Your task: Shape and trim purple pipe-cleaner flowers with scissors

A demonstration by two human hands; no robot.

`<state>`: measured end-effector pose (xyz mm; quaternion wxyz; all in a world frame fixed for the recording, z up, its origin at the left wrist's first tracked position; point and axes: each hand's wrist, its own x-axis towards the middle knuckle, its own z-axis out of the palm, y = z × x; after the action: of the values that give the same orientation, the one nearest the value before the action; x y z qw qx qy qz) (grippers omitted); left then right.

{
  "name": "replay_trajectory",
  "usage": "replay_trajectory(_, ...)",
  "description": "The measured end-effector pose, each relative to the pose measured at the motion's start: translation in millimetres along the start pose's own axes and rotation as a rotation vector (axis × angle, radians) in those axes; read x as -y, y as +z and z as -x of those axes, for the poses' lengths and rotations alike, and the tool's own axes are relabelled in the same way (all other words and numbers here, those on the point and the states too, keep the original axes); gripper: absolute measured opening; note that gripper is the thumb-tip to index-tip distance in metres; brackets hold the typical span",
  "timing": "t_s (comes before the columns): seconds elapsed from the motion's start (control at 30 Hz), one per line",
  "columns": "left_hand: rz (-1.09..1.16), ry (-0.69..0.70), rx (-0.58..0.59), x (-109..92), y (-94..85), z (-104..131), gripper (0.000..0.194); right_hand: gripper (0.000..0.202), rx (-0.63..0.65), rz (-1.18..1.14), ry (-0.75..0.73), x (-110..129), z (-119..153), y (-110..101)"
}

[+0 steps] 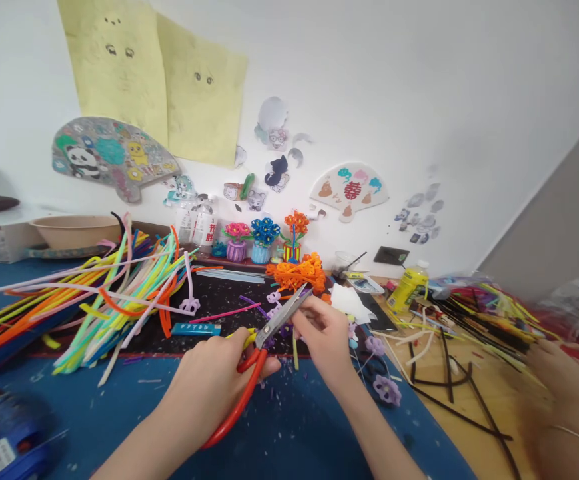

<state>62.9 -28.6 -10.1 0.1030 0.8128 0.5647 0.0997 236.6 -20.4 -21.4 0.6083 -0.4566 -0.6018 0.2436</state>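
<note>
Red-handled scissors (270, 328) sat in the left hand (214, 373), fingers wrapped round the handles, blades slanting forward-right beside the right hand (326, 340), whose nearly closed fingers' hold was indeterminable.

囍 (353, 191) on white fan (348, 189), 节胜 (212, 233) on bottle (204, 221)

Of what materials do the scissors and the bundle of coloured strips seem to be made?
Scissors: blades look like metal, grey with a dull shine; red handle probably plastic, smooth and glossy. Bundle: perhaps soft fibre, matte and fuzzy-looking; any core is hidden.
</note>
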Motion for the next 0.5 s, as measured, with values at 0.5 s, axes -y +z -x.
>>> replay_trajectory(0.5,-0.060,0.016,0.013,2.7,-2.1,-1.6,0.040,0.014,0.009,0.024,-0.003,-1.3,-0.7,-0.7)
